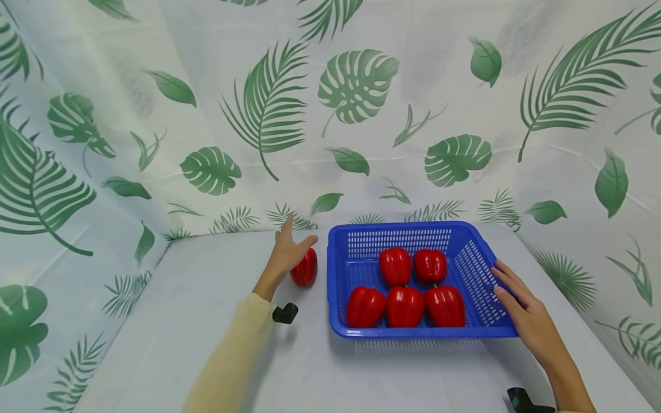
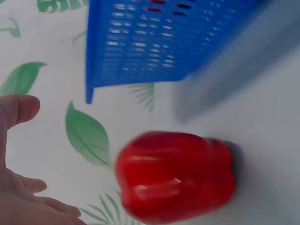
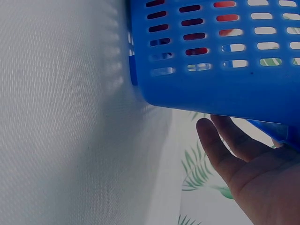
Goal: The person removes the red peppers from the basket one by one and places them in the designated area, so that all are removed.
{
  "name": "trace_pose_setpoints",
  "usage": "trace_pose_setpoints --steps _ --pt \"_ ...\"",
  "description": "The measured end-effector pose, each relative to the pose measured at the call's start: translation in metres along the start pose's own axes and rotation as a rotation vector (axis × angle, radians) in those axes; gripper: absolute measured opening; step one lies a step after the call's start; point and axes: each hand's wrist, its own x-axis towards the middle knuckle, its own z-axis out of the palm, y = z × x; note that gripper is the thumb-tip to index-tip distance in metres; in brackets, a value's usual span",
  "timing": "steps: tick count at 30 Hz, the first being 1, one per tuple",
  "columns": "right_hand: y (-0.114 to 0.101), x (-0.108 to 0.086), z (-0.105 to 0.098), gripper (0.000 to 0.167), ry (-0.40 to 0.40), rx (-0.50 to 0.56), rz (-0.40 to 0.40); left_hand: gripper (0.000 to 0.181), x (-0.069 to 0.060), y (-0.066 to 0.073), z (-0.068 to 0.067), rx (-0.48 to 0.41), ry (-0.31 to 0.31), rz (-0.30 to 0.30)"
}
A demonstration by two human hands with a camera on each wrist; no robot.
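A red bell pepper (image 1: 304, 268) lies on the table left of the blue basket (image 1: 413, 332). My left hand (image 1: 289, 252) reaches out beside this pepper, fingers spread and thumb apart. In the left wrist view a gap shows between that hand (image 2: 23, 197) and the pepper (image 2: 173, 178). Several more red bell peppers (image 1: 405, 307) lie inside the basket in two rows. At the basket's right side, my right hand (image 1: 532, 315) holds the rim, with thumb and fingertips over it. From the right wrist, two fingers (image 3: 215, 145) show against the basket's outer wall (image 3: 211, 89).
The white table (image 1: 206, 321) runs back to a leaf-printed curtain (image 1: 361, 143) that also hangs along both sides. A dark wrist camera (image 1: 286, 313) sits by my left cuff, and another (image 1: 527, 400) by my right wrist.
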Motion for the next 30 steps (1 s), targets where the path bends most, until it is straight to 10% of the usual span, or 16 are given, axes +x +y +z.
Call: trace_pose_setpoints --steps 20,30 --pt "0.000 -0.001 0.000 0.060 -0.003 0.007 0.011 0.095 -0.009 0.076 0.017 -0.176 -0.191 0.125" --pt "0.001 -0.001 0.000 0.059 0.001 0.006 -0.011 0.094 -0.012 0.090 0.040 -0.145 -0.383 0.163"
